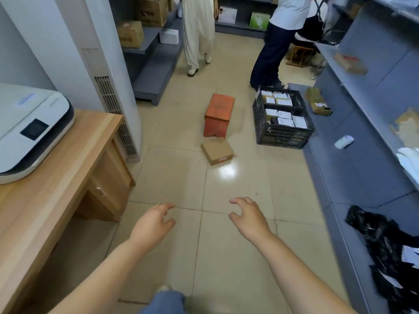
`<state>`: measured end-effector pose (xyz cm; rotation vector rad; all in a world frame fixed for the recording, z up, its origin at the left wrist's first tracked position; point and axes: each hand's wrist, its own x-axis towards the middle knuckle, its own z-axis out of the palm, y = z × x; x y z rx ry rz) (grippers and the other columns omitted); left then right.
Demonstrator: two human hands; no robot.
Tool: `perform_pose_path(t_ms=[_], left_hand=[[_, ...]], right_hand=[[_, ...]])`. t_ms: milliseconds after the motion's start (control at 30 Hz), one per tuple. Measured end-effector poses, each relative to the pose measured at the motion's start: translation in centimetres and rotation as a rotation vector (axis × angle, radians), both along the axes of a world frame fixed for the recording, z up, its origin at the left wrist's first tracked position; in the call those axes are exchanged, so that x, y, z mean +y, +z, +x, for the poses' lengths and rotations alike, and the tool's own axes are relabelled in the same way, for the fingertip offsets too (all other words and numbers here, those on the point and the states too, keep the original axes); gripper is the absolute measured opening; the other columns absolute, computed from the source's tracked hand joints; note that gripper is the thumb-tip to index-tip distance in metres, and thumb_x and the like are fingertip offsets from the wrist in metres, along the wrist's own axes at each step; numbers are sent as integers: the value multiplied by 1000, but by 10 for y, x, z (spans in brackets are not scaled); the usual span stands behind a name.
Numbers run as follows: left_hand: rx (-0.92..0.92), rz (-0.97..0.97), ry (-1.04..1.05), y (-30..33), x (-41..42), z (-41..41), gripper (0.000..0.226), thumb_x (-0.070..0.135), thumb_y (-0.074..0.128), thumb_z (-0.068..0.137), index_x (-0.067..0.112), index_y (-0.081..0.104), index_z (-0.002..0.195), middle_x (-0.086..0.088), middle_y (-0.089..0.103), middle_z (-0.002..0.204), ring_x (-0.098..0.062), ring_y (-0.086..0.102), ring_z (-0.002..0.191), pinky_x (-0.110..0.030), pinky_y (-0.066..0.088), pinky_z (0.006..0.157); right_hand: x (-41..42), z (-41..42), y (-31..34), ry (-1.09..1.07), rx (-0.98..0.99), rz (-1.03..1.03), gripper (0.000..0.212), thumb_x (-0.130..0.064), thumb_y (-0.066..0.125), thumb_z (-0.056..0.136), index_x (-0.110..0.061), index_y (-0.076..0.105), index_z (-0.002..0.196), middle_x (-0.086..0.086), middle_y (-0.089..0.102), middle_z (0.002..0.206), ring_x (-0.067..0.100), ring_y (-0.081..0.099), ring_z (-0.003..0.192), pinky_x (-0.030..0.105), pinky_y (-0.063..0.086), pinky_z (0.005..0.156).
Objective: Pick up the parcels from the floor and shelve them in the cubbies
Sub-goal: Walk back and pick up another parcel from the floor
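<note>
A small brown cardboard parcel (217,151) lies on the tiled floor ahead of me, with a white and red label on its near side. Just behind it stands an orange box-like stool (218,115). My left hand (152,225) and my right hand (249,217) are both stretched out over the floor, fingers apart and curled, holding nothing. Both are well short of the parcel. Grey shelving (353,155) runs along the right side, with a brown parcel (318,104), a small white packet (344,141) and a black bag parcel (383,243) on it.
A black plastic crate (282,134) of small white boxes sits right of the stool. Two people stand at the far end of the aisle. A wooden desk (56,189) with a white machine is on my left, beside a tall white unit (108,71) and more grey shelves (156,64).
</note>
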<state>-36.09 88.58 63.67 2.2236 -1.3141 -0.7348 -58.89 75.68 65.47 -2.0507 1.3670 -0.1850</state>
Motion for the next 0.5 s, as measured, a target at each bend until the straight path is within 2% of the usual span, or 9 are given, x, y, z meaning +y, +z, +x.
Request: perform_pose_path(t_ms=[367, 500], left_hand=[[-24, -33, -89, -1, -172, 112, 44, 23, 59, 83, 22, 52, 126, -3, 58, 123, -16, 56, 107, -26, 43, 83], [-47, -31, -126, 2, -237, 164, 45, 23, 59, 82, 22, 52, 127, -4, 59, 121, -18, 56, 108, -29, 44, 85]], right_hand=[[-159, 98, -2, -72, 33, 10, 37, -21, 53, 86, -21, 54, 123, -2, 50, 130, 17, 41, 122, 33, 36, 100], [-214, 142, 1, -106, 37, 5, 38, -20, 52, 86, -21, 54, 123, -1, 50, 130, 18, 42, 121, 32, 38, 98]])
